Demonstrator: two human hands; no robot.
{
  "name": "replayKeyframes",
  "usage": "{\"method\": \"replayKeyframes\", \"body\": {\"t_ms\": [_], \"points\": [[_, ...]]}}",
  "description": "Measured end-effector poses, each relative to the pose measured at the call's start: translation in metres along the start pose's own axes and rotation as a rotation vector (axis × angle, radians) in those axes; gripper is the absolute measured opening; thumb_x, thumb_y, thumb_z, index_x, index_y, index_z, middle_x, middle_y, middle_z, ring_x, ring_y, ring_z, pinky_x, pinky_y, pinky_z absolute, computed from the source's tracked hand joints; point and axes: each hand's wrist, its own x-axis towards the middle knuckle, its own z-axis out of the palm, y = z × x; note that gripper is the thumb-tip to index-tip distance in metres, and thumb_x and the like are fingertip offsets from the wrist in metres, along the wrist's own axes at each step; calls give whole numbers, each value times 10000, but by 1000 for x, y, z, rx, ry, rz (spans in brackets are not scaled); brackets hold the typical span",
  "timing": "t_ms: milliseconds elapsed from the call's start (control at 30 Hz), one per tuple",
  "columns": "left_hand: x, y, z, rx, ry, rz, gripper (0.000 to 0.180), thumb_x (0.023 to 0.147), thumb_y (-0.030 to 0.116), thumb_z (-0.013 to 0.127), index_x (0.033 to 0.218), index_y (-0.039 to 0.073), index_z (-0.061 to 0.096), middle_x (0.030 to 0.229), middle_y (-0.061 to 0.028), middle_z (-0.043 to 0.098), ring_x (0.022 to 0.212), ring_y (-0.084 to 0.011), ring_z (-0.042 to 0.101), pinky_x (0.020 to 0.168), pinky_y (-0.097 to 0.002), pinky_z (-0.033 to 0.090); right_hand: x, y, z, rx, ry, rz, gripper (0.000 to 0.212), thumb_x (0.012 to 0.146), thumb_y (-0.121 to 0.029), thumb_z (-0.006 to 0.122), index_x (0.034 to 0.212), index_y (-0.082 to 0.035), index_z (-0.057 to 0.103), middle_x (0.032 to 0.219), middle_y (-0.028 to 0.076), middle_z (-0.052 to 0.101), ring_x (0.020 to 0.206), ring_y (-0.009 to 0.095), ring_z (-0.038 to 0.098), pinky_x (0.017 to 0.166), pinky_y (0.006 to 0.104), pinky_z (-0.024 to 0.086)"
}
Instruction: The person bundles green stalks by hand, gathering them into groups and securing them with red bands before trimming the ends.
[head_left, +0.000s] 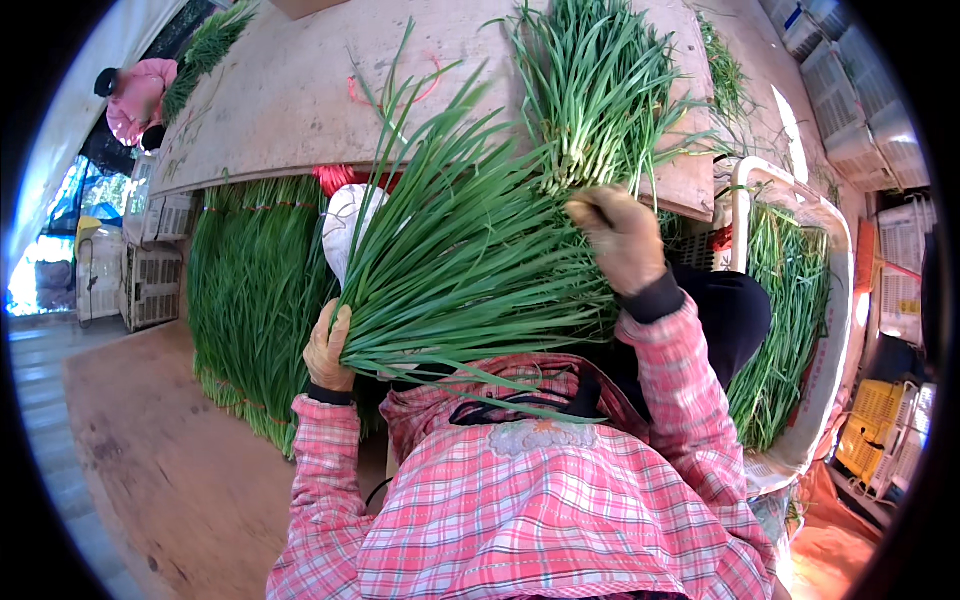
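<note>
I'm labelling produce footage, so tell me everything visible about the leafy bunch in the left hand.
The green bunch is a loose fan of many long, narrow, fresh-looking leaves, with no tie visible around it. The left hand grips it at its left side; from there it spreads upward and rightward, its upper leaves overlapping the wooden board in view. The blurred right hand is near its right side; whether they touch is unclear.

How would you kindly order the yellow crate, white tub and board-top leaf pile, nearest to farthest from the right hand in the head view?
1. Leaf pile, beyond the right hand.
2. White tub, at right.
3. Yellow crate, far lower right.
</note>
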Motion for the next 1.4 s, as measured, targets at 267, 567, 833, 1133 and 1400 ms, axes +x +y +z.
{"method": "replayKeyframes", "body": {"t_ms": [267,567,833,1133,1400], "points": [[-3,-9,-17,2,-61,25,492,710,63,628,1188,124,526,1185,-143,541,916,-316,596,734,-374,506,-3,-4,63,133,-18,85,120,798,-161,646,767,-46,641,725,110,614,652,242,583,613,301,453],[-2,-15,-7,-37,-26,27,513,698,44,634,1187,153,527,1185,-128,545,898,-305,597,720,-371,507,25,-30,16,-352,46,-345,201,826,-234,606,933,-68,645,994,110,630,892,283,584,807,372,429],[6,-13,-11,-34,-49,31,516,687,29,626,1179,157,535,1179,-117,547,894,-289,594,724,-361,502,43,-22,76,-199,-451,29,212,803,-222,611,926,-57,661,893,163,627,806,325,600,706,398,470],[2,-14,-12,11,-58,46,556,651,60,650,1181,184,537,1184,-102,539,794,-283,584,654,-361,493,13,-9,65,184,67,70,68,802,-48,630,850,-5,608,746,118,624,659,181,590,620,285,476],[8,-14,-15,33,-61,69,528,667,85,637,1174,199,545,1183,-97,541,726,-271,574,613,-361,483,42,-63,28,-328,-23,-334,306,776,-126,646,1072,-85,579,709,99,589,613,228,584,555,323,465]]}}
